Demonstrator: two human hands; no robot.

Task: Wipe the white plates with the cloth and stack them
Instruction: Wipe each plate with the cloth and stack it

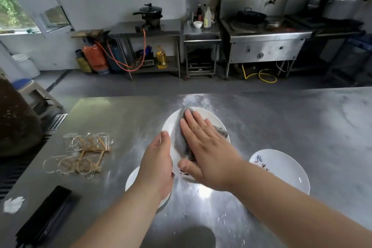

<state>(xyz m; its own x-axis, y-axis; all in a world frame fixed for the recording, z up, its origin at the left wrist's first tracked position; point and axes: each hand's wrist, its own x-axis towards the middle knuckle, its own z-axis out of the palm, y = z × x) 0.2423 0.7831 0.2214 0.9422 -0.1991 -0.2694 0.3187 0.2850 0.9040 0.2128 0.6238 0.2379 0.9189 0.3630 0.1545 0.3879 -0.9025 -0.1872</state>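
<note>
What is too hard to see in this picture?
Head view:
- Left plates: the left hand covers them, so no count.
- Cloth on the middle plate: mostly under the right hand.
- Writing on the right plate: too blurred to read.
- Black case: cut off by the bottom edge.

Your left hand (156, 164): bare, thumbnail short and trimmed, back smooth. Your right hand (205, 147): bare, fingernails short and rounded, faint creases across knuckles, tendon lines showing on back. Your left forearm (124, 213): bare from wrist to bottom frame edge, smooth surface. Your right forearm (291, 197): bare from wrist to lower right corner, likewise uncovered throughout. Skin on both looks dry. Upper arms and rest of you out of view.
</note>
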